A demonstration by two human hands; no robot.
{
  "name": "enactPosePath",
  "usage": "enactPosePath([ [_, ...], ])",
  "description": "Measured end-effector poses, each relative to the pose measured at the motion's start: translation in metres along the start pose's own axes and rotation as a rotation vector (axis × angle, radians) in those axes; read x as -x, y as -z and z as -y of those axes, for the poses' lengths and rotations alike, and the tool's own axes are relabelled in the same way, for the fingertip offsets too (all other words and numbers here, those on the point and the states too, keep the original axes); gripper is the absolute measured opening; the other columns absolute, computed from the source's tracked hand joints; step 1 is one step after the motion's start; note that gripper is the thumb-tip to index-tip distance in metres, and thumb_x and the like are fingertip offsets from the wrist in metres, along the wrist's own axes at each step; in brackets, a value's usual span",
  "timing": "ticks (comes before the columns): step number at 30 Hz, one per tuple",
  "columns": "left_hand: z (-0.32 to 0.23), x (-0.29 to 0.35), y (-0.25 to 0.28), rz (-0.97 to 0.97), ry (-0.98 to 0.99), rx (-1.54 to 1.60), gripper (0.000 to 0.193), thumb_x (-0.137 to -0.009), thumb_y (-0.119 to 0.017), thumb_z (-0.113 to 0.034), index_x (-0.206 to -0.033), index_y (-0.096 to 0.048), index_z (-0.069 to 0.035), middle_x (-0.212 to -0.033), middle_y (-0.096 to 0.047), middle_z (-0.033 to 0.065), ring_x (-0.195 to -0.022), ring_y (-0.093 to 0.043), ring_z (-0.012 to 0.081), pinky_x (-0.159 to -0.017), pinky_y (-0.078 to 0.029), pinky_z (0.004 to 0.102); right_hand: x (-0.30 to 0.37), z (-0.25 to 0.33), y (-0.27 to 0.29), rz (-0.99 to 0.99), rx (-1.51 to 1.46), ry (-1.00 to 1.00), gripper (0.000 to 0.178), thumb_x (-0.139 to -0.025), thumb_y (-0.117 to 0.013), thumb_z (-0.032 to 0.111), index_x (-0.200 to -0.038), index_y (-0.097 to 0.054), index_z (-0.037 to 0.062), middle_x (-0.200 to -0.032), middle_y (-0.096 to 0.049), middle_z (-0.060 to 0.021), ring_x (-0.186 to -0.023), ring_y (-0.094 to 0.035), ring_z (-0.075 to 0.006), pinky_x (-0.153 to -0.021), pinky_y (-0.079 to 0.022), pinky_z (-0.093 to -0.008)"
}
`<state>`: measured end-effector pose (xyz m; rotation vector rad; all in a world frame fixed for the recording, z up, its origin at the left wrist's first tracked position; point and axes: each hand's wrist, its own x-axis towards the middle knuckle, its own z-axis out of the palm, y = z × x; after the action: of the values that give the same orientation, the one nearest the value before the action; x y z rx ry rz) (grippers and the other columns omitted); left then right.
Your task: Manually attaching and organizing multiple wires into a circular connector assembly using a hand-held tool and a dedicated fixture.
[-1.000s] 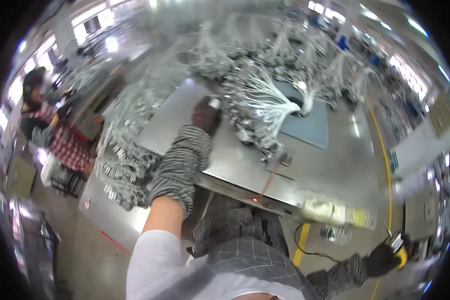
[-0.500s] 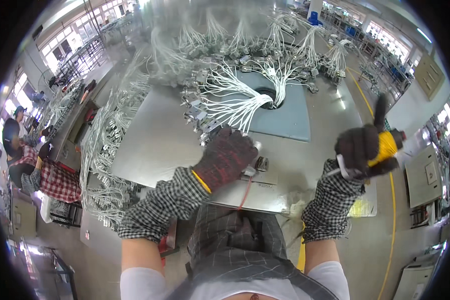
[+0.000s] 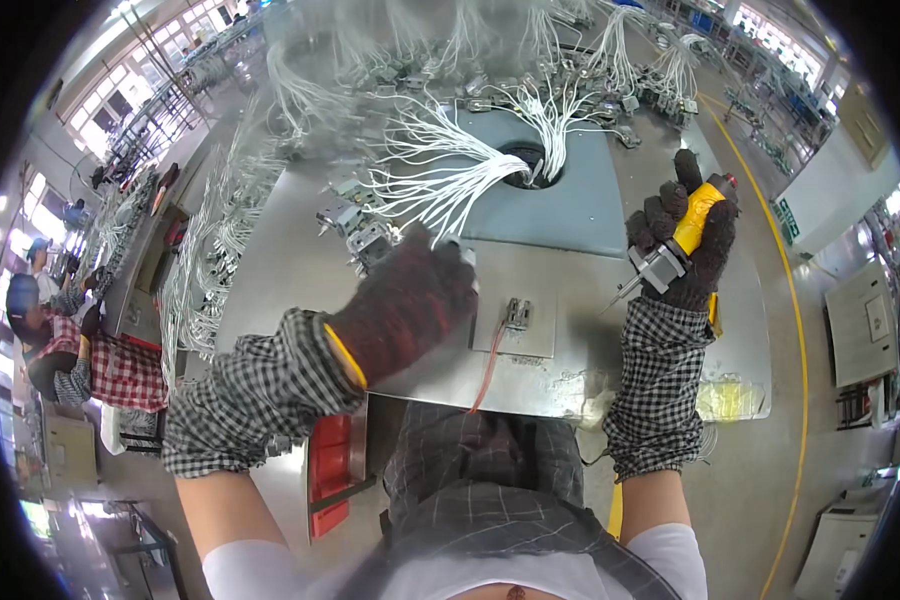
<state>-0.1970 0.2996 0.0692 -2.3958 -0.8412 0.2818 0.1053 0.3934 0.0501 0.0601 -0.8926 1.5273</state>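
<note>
My left hand (image 3: 405, 305), in a dark red-and-black knitted glove, is over the metal bench, left of a small plate. Its fingers are curled beside the near ends of a white wire bundle (image 3: 440, 165), next to small metal connectors (image 3: 370, 240). A pale piece shows at its fingertips; I cannot make out what it is. Held upright at the right, my right hand (image 3: 695, 245) is closed round a yellow-handled tool (image 3: 695, 215) with a grey metal block and a thin tip pointing down to the left. A small metal fixture (image 3: 517, 314) sits on the square plate (image 3: 535, 340), between my hands.
The white wires come from a round hole in a blue-grey board (image 3: 580, 215). More wire bundles (image 3: 620, 50) ring the bench's far side. A red tube (image 3: 487, 370) crosses the bench's near edge. A red bin (image 3: 330, 480) stands below left; a co-worker (image 3: 120, 370) sits at far left.
My left hand has moved left, off the small fixture, which now shows. My right hand has turned, bringing the tool's thin tip into sight, and shifted slightly left.
</note>
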Motion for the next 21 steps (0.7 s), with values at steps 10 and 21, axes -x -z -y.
enactPosePath([
  [10,-0.048,-0.013,-0.041,0.081,0.173,-0.372,0.025,-0.084,-0.063,-0.023,-0.096,-0.06,-0.001,-0.085,-0.06,0.0058,-0.076,-0.062,0.0234,-0.071,-0.052,0.0412,0.01,-0.009,0.008,-0.054,0.032,-0.082,0.067,-0.09,-0.069,0.035,-0.143,-0.042,0.0061,-0.09,-0.06,-0.0057,-0.072,-0.057,-0.0168,-0.065,-0.048,-0.0325],
  [21,-0.026,-0.018,-0.016,-0.257,0.298,0.682,0.054,-0.078,-0.071,-0.05,-0.114,-0.062,-0.012,-0.096,-0.067,0.0092,-0.095,-0.064,0.0303,-0.082,-0.049,0.0464,0.002,-0.006,0.006,-0.313,0.082,-0.108,0.045,-0.093,-0.066,0.034,-0.127,-0.052,0.007,-0.097,-0.057,-0.0058,-0.083,-0.056,-0.0177,-0.068,-0.051,-0.0361],
])
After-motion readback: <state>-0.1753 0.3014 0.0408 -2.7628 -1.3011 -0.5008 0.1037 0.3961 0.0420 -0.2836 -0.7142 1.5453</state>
